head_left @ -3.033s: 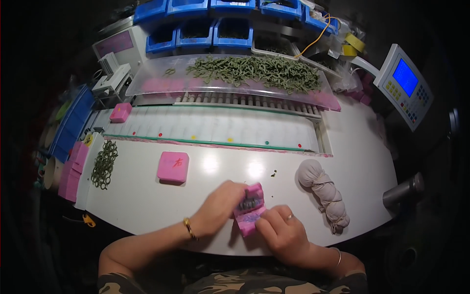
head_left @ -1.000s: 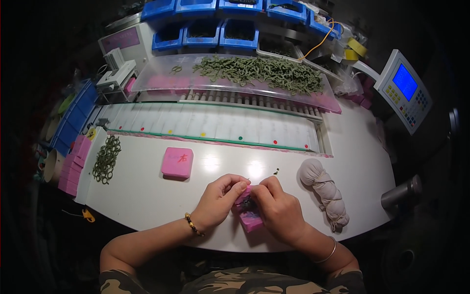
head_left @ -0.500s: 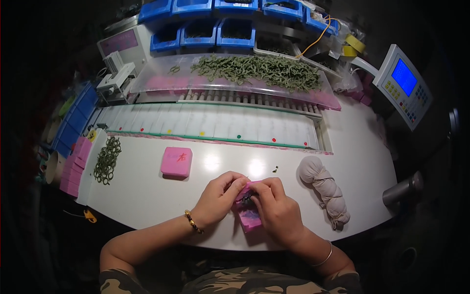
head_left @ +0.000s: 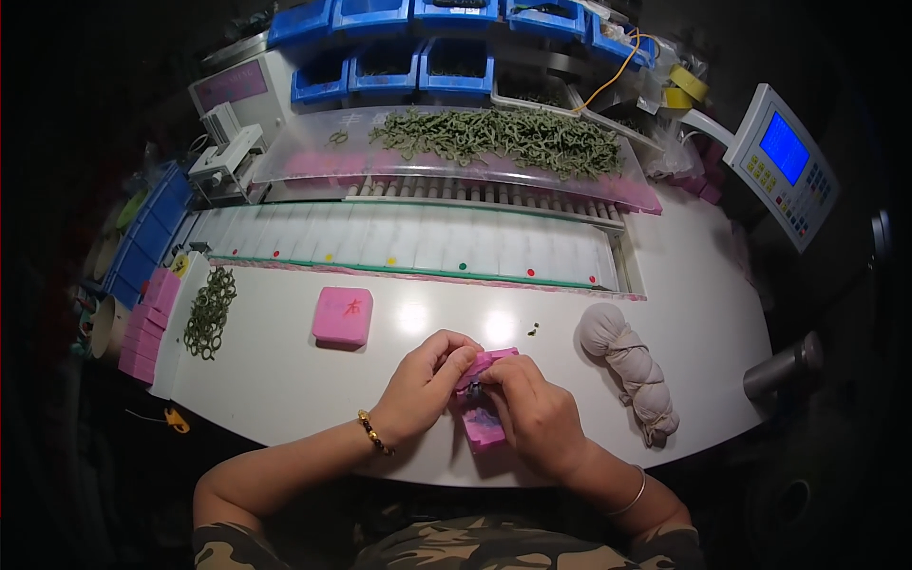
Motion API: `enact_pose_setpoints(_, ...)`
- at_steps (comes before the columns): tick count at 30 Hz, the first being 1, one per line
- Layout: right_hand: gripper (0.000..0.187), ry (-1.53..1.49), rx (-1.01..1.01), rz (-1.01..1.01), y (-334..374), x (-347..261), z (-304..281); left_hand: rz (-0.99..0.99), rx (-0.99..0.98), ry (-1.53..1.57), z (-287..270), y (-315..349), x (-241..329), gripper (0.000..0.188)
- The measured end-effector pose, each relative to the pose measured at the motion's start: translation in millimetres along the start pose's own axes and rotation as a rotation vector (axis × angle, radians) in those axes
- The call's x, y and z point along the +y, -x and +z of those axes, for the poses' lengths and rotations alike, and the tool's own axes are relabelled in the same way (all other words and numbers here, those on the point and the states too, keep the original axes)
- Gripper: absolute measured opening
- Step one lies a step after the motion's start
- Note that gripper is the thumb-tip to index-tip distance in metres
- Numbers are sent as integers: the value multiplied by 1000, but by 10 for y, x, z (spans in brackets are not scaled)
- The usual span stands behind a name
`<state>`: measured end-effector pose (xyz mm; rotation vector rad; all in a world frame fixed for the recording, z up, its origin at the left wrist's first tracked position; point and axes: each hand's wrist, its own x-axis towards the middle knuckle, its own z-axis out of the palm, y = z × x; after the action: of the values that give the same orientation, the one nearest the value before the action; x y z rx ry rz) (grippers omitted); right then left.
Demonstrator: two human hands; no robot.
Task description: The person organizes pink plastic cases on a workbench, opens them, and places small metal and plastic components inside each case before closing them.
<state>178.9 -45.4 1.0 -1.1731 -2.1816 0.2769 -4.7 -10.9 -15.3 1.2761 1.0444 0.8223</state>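
Note:
Both my hands meet over a pink rectangular block (head_left: 486, 422) lying on the white table (head_left: 285, 389) near its front edge. My left hand (head_left: 427, 380) curls around the block's left side, fingertips at its top. My right hand (head_left: 532, 410) covers its right side, fingers pinching at the block's upper end, where small dark parts sit. What the fingertips hold there is hidden. A gold bead bracelet is on my left wrist, a thin bangle on my right.
A second pink block (head_left: 343, 315) lies left of my hands. A twisted beige cloth bundle (head_left: 631, 366) lies to the right, a tiny dark part (head_left: 534, 330) between. Green rings (head_left: 209, 310) and stacked pink blocks (head_left: 144, 326) sit far left. Behind: conveyor tray, green parts (head_left: 494, 141), blue bins, control panel (head_left: 785, 161).
Three seconds ago the block's top with dark parts was uncovered between my hands; since then both hands have closed over its upper end and stayed there, shifting only slightly.

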Motion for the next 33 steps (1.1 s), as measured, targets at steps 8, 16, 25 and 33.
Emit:
enact_pose_setpoints(8, 24, -35, 41, -76, 35, 32, 24, 120, 55, -57, 36, -35, -59, 20)
enact_pose_setpoints(16, 25, -134, 154, -80, 42, 59, 15, -20, 118, 87, 70, -54, 12, 17)
enact_pose_setpoints(25, 13, -830, 310, 510, -500, 314, -361, 1173, 98, -743, -55, 12, 14, 21)
enact_pose_setpoints(33, 11, -749, 254, 403, -699, 519, -304, 385, 68, -222, 39, -75, 120, 29)
